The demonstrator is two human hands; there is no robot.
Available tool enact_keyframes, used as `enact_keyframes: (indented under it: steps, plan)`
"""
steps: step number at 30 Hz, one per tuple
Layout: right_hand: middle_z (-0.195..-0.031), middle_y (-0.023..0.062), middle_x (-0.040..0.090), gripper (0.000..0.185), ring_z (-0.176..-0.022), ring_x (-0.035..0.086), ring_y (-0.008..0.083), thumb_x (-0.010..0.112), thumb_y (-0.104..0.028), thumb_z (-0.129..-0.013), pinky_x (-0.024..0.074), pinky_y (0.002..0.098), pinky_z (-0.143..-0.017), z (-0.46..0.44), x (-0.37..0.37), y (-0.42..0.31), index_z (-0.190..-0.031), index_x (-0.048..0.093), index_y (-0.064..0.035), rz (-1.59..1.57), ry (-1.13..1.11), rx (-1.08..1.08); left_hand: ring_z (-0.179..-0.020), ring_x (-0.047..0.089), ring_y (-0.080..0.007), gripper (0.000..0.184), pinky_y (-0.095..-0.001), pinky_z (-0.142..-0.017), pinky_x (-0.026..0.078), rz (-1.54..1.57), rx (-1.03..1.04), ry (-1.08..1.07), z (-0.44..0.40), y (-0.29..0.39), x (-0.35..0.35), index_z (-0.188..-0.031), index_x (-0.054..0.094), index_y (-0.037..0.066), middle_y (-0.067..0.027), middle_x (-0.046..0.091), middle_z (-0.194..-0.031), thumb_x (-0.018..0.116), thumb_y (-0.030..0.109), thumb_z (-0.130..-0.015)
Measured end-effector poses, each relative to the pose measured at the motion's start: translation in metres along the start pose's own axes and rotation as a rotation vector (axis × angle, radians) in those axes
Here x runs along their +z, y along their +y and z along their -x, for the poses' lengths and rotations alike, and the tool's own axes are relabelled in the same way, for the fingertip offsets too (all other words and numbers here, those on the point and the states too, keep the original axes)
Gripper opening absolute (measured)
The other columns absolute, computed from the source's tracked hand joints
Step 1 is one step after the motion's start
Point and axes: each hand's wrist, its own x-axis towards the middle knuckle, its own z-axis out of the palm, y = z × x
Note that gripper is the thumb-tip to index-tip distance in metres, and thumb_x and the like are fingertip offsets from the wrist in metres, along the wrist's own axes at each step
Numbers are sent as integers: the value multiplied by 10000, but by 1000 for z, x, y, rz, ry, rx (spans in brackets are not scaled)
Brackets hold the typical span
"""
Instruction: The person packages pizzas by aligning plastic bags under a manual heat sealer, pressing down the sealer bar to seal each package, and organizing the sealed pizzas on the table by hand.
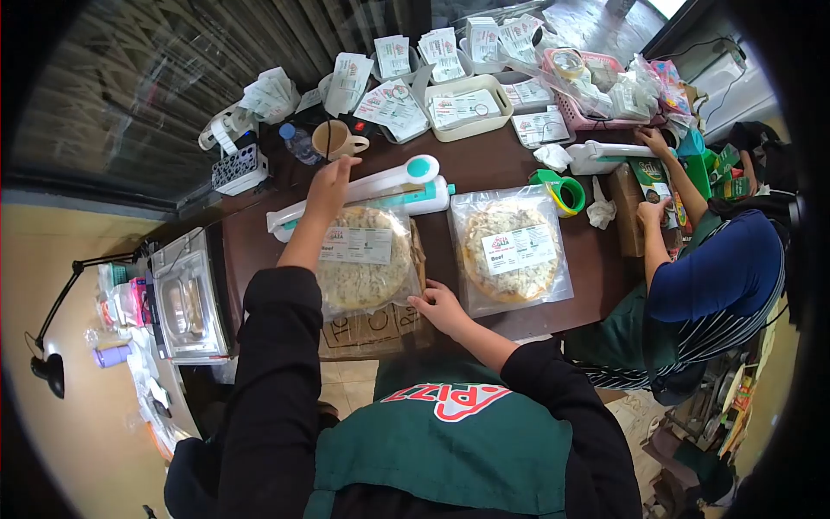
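My left hand [329, 192] is over the far left corner of a bagged pizza [367, 272] with a white "Beef" label; its fingers look bent together, but what they hold is too small to make out. My right hand [440, 309] is at that bag's near right corner, beside a cardboard piece [380, 336] under the bag, thumb and fingers close together at the edge. To the right lies a second bagged pizza [510, 249], flat, also labelled "Beef". A white and teal bag sealer [389, 183] sits just behind the first pizza.
A mug [337, 139] and water bottle [298, 144] stand behind the sealer. Bins of labels [467, 110] line the back. Green and yellow tape rolls [566, 195] lie right of the second pizza. At the right, a co-worker [718, 268] handles items by a box. A metal machine [186, 303] is left.
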Motion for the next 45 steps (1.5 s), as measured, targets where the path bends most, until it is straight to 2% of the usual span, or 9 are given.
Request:
enact_keyframes:
  steps: [4,8,16,19,24,29,34,38,45]
  plan:
    - [-1287,322,507,394,-1303,415,439,683,-333,-858,381,459,-1018,-2,12,9,-670,552,-12,142,102,-80,-1289,460,-303,495,-479,-1099,248,-245,-8,438,53,-11,-22,-1265,568,62,-158,530,-1355,365,441,-1021]
    - [-1397,266,439,324,-1307,421,387,635,-279,-897,358,419,-1028,0,27,-21,-720,584,-13,104,239,-152,-1270,467,-251,448,-374,-1061,334,200,-196,732,128,-69,-25,-1301,511,13,-153,529,-1332,496,346,-1001]
    - [-1195,76,585,129,-1176,532,160,473,-105,-986,403,457,-1047,24,10,-128,-952,578,-39,-1076,-109,132,-1152,532,-193,473,-320,-998,399,410,-693,446,205,-53,-23,-1306,513,13,-111,578,-1233,506,374,-1000]
    - [-1158,75,603,142,-1165,550,180,431,-109,-999,403,507,-1050,44,-4,-157,-993,563,-57,-1177,-120,103,-1092,562,-188,468,-345,-971,426,390,-544,490,207,-27,-15,-1256,546,29,-98,606,-1176,505,413,-990]
    - [-1229,58,571,152,-1172,546,224,434,-108,-999,407,518,-1051,84,-51,-172,-1043,561,-39,-1254,-196,2,-971,595,-205,518,-394,-936,458,865,-860,60,206,12,32,-1155,576,61,-90,622,-1125,489,531,-958]
    - [-1022,105,611,312,-1032,592,255,519,-105,-910,415,586,-1023,140,-115,-133,-614,427,-74,-1063,-226,-28,-1077,604,-234,567,-406,-972,461,1608,-995,-419,185,71,82,-1218,561,45,-115,630,-1179,430,542,-978]
    - [-899,84,602,228,-974,604,195,532,-22,-855,448,449,-1028,176,-187,-23,-630,496,-23,-1051,-306,-63,-1128,586,-225,547,-362,-988,464,1515,-739,-215,149,123,97,-1333,489,-2,-140,611,-1231,365,437,-1031]
    - [-818,92,598,243,-910,619,197,472,45,-805,444,456,-1042,188,-188,-51,-570,466,-16,-1043,58,-103,-1150,571,-208,518,-337,-988,463,1443,-440,-62,141,187,76,-1324,500,-32,-148,591,-1266,330,374,-1053]
    - [-640,41,477,205,-1050,642,309,437,67,-823,377,524,-1092,180,-191,-30,-645,523,13,-1047,41,-145,-1130,588,-203,527,-315,-980,471,1187,-211,-24,135,222,59,-1282,537,-49,-158,588,-1273,332,379,-1051]
